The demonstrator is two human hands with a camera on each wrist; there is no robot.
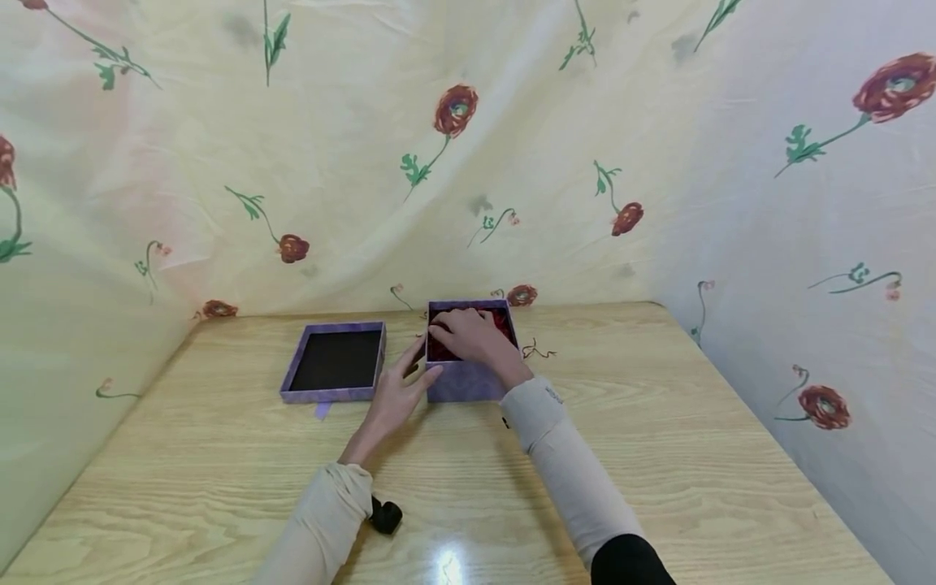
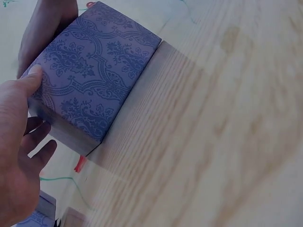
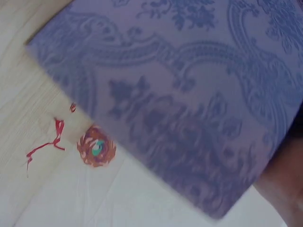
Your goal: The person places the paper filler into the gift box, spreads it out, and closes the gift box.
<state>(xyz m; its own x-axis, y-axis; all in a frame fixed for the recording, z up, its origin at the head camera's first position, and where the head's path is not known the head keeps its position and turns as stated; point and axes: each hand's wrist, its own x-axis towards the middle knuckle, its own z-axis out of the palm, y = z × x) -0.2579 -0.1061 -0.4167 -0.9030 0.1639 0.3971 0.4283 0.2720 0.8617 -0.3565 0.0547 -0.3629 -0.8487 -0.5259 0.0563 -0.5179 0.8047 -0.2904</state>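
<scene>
A purple patterned box stands uncovered on the table, with dark red shredded filling inside it. My left hand holds the box by its near left corner. In the left wrist view its thumb lies at the top edge and the other fingers lie along the side wall. My right hand reaches over the near wall into the box, fingers bent down toward the filling. In the right wrist view the box wall hides most of that hand. I cannot tell whether its fingers grasp any filling.
Left of the box lies a shallow purple lid, its black inside facing up, with a small purple tab at its near edge. Red shreds lie on the wooden table right of the box. Behind hangs a flowered cloth.
</scene>
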